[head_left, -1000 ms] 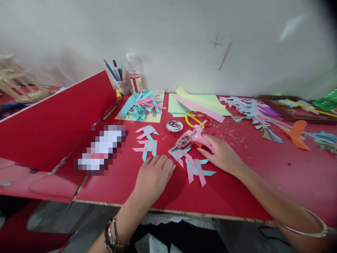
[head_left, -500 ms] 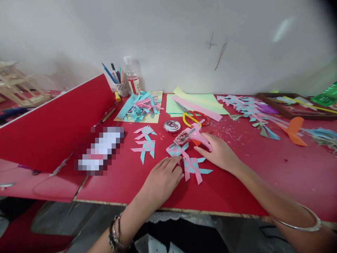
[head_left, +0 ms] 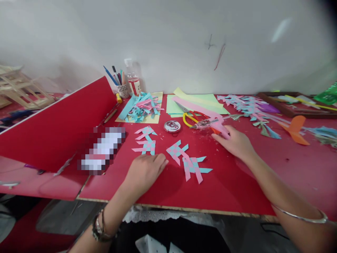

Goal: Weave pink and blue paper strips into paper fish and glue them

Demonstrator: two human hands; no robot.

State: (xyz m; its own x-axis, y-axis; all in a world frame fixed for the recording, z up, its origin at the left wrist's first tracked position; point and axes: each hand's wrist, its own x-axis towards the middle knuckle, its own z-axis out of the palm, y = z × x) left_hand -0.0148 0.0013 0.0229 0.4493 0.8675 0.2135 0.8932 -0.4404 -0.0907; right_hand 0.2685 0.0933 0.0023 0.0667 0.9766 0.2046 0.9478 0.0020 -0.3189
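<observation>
My right hand (head_left: pixel 235 140) is closed round the handle of a pink hot glue gun (head_left: pixel 219 125), whose nozzle points left over the scissors' (head_left: pixel 190 120) handles. My left hand (head_left: pixel 146 170) is low over the red tabletop, its back up and fingers bent down, tips mostly hidden. It covers the tail strips of a pink-and-blue woven paper fish (head_left: pixel 149 146). Another woven fish (head_left: pixel 146 132) lies just behind that one. Between my hands, two more fish lie touching or overlapping: one woven fish (head_left: pixel 176 150) and, nearer me, another (head_left: pixel 193 164).
A round lid (head_left: pixel 172 126) lies mid-table. Behind are paper strips (head_left: pixel 143 107), paper sheets (head_left: pixel 210 102), a bottle (head_left: pixel 134 82) and a pen cup (head_left: pixel 121 90). A red board (head_left: pixel 65 119) and a blurred phone (head_left: pixel 102 149) are left; a paper fish string (head_left: pixel 244 105) and tray (head_left: pixel 289 112) right.
My right hand has drawn the glue gun right and back, off the middle fish. My left hand has left that fish and moved left to the lower left fish.
</observation>
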